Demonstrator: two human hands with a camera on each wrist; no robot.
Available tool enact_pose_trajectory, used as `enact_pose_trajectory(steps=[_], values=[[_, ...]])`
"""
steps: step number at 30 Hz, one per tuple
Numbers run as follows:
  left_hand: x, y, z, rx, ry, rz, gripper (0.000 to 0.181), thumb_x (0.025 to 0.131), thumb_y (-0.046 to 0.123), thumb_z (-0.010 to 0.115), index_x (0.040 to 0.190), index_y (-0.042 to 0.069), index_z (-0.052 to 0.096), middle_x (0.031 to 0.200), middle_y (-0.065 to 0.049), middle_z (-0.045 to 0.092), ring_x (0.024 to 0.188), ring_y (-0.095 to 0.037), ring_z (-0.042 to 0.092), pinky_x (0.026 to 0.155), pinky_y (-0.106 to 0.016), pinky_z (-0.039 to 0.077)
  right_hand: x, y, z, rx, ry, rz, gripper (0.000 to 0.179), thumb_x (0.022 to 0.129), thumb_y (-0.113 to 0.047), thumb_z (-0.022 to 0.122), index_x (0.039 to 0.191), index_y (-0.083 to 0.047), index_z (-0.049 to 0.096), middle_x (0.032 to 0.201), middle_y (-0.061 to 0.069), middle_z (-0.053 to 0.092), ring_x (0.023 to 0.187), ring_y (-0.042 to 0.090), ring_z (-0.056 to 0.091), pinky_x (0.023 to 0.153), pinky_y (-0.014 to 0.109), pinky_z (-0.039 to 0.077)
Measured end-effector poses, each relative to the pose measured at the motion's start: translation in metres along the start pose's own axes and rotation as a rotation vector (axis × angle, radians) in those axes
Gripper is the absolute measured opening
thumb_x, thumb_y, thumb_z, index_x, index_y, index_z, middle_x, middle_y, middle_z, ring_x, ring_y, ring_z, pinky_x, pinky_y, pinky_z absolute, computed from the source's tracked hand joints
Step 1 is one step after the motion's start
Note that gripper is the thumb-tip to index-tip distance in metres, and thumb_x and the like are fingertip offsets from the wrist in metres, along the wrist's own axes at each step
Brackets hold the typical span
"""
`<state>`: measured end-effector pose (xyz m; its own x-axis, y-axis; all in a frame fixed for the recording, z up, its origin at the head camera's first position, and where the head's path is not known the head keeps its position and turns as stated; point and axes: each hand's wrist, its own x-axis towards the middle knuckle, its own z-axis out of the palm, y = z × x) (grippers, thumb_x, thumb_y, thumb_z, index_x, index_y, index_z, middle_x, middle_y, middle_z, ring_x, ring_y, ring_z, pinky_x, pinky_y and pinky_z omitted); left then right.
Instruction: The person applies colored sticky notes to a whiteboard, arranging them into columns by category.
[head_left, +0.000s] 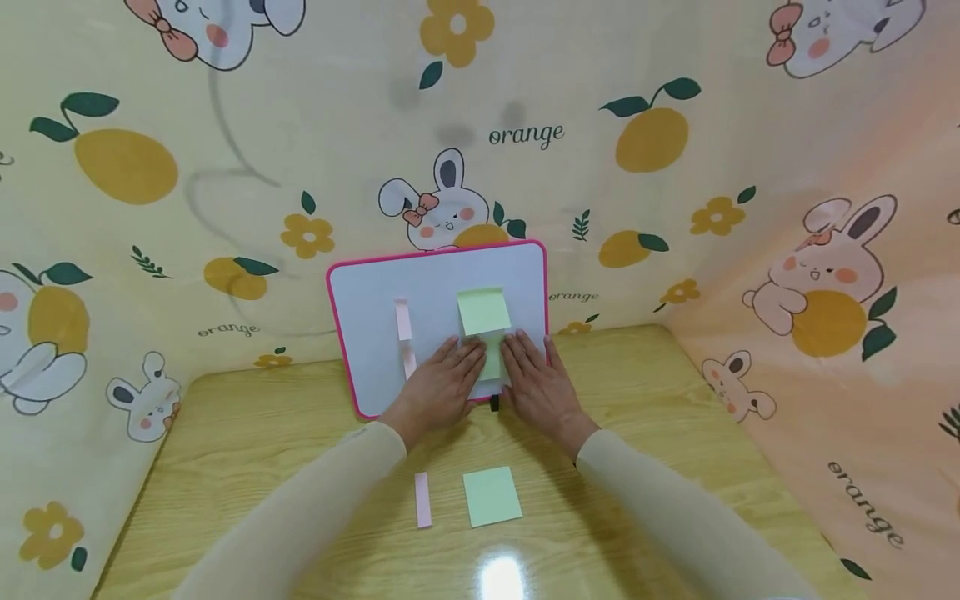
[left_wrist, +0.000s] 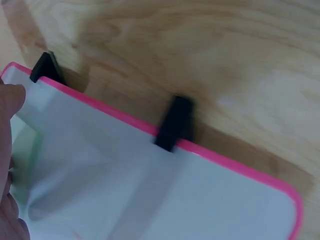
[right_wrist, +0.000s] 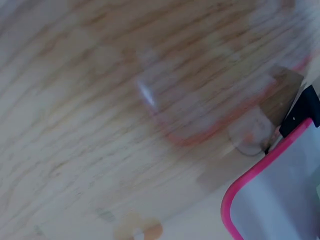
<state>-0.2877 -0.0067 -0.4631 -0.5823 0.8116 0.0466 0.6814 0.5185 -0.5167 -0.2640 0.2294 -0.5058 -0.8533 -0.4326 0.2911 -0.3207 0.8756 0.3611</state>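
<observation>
A small whiteboard (head_left: pixel 367 333) with a pink frame leans upright against the patterned backdrop. On its right half an upper green sticky note (head_left: pixel 483 311) sits above a lower green sticky note (head_left: pixel 491 360). My left hand (head_left: pixel 442 383) presses the left edge of the lower note with extended fingers. Opposite it, my right hand (head_left: pixel 543 383) lies flat along the right edge, fingers straight. Two narrow pink sticky strips, an upper one (head_left: pixel 403 319) and a lower one (head_left: pixel 408 358), run down the board's left side; my left hand covers part of the lower. The right wrist view shows no hand.
Nearer on the wooden table (head_left: pixel 262 450) lie a pink strip (head_left: pixel 423 500) and a green square note (head_left: pixel 492 497). Black feet (left_wrist: pixel 175 122) grip the board's lower edge; another black foot (right_wrist: pixel 300 112) shows in the right wrist view. A patterned cloth (head_left: pixel 360 100) encloses the table.
</observation>
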Motion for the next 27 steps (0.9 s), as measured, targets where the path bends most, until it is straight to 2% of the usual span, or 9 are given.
enact_pose_trajectory(steps=[3, 6, 8, 12, 16, 18, 23, 25, 27], values=[[0.008, 0.002, -0.002, 0.005, -0.013, 0.008, 0.079, 0.107, 0.057, 0.050, 0.166, 0.008, 0.031, 0.175, -0.007, 0.026, 0.164, -0.023, 0.019, 0.135, -0.045, 0.015, -0.001, -0.004, 0.000, -0.016, -0.025, 0.022, 0.077, 0.107, -0.049, 0.053, 0.166, -0.006, 0.031, 0.174, 0.010, 0.028, 0.164, 0.029, 0.019, 0.132, 0.061, 0.017], [0.008, -0.001, -0.001, -0.002, -0.018, 0.013, 0.078, 0.107, 0.056, 0.050, 0.166, 0.008, 0.032, 0.175, -0.006, 0.027, 0.164, -0.023, 0.021, 0.135, -0.046, 0.015, -0.003, -0.005, 0.000, -0.038, -0.049, 0.034, 0.078, 0.107, -0.051, 0.051, 0.167, -0.006, 0.028, 0.175, 0.009, 0.025, 0.164, 0.028, 0.016, 0.132, 0.060, 0.016], [0.004, -0.004, 0.001, -0.028, -0.014, 0.006, 0.077, 0.107, 0.054, 0.052, 0.165, 0.007, 0.034, 0.174, -0.006, 0.029, 0.163, -0.023, 0.022, 0.135, -0.046, 0.016, -0.004, -0.005, 0.000, -0.034, -0.056, 0.037, 0.079, 0.107, -0.052, 0.051, 0.167, -0.006, 0.027, 0.176, 0.009, 0.023, 0.165, 0.028, 0.015, 0.133, 0.060, 0.015], [-0.010, -0.012, 0.005, -0.044, -0.053, -0.028, 0.078, 0.106, 0.054, 0.055, 0.166, 0.008, 0.032, 0.175, -0.005, 0.026, 0.164, -0.022, 0.020, 0.135, -0.045, 0.015, -0.003, -0.003, -0.001, -0.012, -0.064, 0.038, 0.080, 0.107, -0.050, 0.051, 0.168, -0.006, 0.025, 0.176, 0.009, 0.021, 0.165, 0.028, 0.013, 0.133, 0.060, 0.013], [-0.018, -0.015, 0.008, -0.066, -0.057, -0.018, 0.077, 0.107, 0.051, 0.054, 0.166, 0.006, 0.031, 0.175, -0.007, 0.025, 0.164, -0.024, 0.018, 0.135, -0.046, 0.014, 0.000, -0.007, -0.004, -0.010, -0.045, 0.048, 0.078, 0.107, -0.048, 0.052, 0.167, -0.005, 0.028, 0.175, 0.009, 0.026, 0.165, 0.028, 0.016, 0.133, 0.060, 0.016], [-0.018, -0.014, 0.010, -0.066, -0.049, -0.008, 0.076, 0.108, 0.050, 0.053, 0.165, 0.005, 0.033, 0.175, -0.009, 0.026, 0.164, -0.026, 0.019, 0.135, -0.046, 0.016, 0.002, -0.011, -0.005, -0.006, -0.017, 0.031, 0.076, 0.107, -0.046, 0.054, 0.166, -0.004, 0.031, 0.173, 0.010, 0.030, 0.164, 0.028, 0.020, 0.132, 0.059, 0.020], [-0.018, -0.011, 0.010, -0.007, -0.063, -0.023, 0.075, 0.108, 0.053, 0.048, 0.166, 0.008, 0.033, 0.175, -0.007, 0.026, 0.164, -0.024, 0.018, 0.135, -0.045, 0.016, 0.011, -0.023, -0.007, -0.002, 0.038, -0.084, 0.072, 0.108, -0.042, 0.055, 0.165, -0.005, 0.033, 0.172, 0.010, 0.034, 0.162, 0.028, 0.026, 0.131, 0.056, 0.026], [-0.019, -0.012, 0.010, -0.001, -0.056, -0.027, 0.075, 0.108, 0.053, 0.049, 0.166, 0.008, 0.034, 0.175, -0.006, 0.027, 0.164, -0.024, 0.019, 0.135, -0.045, 0.017, 0.014, -0.024, -0.009, -0.003, 0.027, -0.096, 0.072, 0.107, -0.043, 0.056, 0.166, -0.007, 0.032, 0.172, 0.009, 0.034, 0.162, 0.027, 0.026, 0.131, 0.056, 0.026], [-0.020, -0.012, 0.009, -0.004, -0.048, -0.027, 0.075, 0.108, 0.053, 0.050, 0.165, 0.008, 0.034, 0.175, -0.006, 0.027, 0.164, -0.024, 0.019, 0.135, -0.045, 0.017, 0.013, -0.022, -0.009, 0.011, 0.012, -0.073, 0.074, 0.107, -0.043, 0.057, 0.166, -0.007, 0.031, 0.173, 0.008, 0.033, 0.162, 0.027, 0.024, 0.131, 0.058, 0.024]])
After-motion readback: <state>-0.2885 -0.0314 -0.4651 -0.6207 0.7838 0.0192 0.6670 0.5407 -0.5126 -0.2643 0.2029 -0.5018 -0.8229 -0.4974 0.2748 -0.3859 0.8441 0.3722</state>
